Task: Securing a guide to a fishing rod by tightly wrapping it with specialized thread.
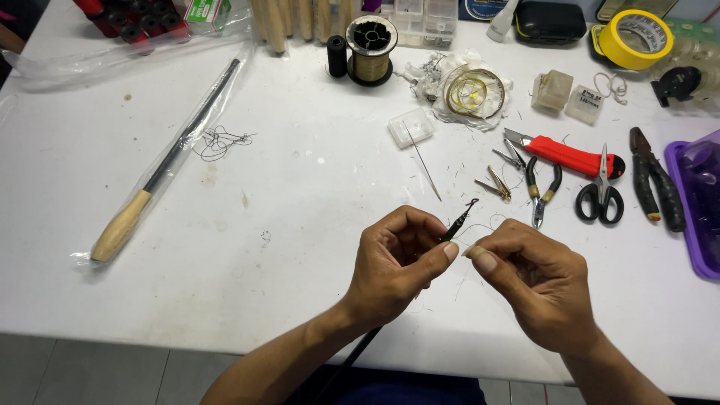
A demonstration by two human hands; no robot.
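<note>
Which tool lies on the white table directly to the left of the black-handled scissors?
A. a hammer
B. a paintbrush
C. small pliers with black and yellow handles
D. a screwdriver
C: the small pliers with black and yellow handles lie just left of the scissors, below the red utility knife, on the white table.

White counter (285, 247) fills most of the view, surface scuffed with small dark marks and stray thread bits. Front edge runs across the bottom; below it grey tiled floor (90, 379) with pale grout lines, seen at lower left. Even, bright overhead light, soft short shadows. No walls or windows in view; far edge of the counter crowded with clutter.
</note>
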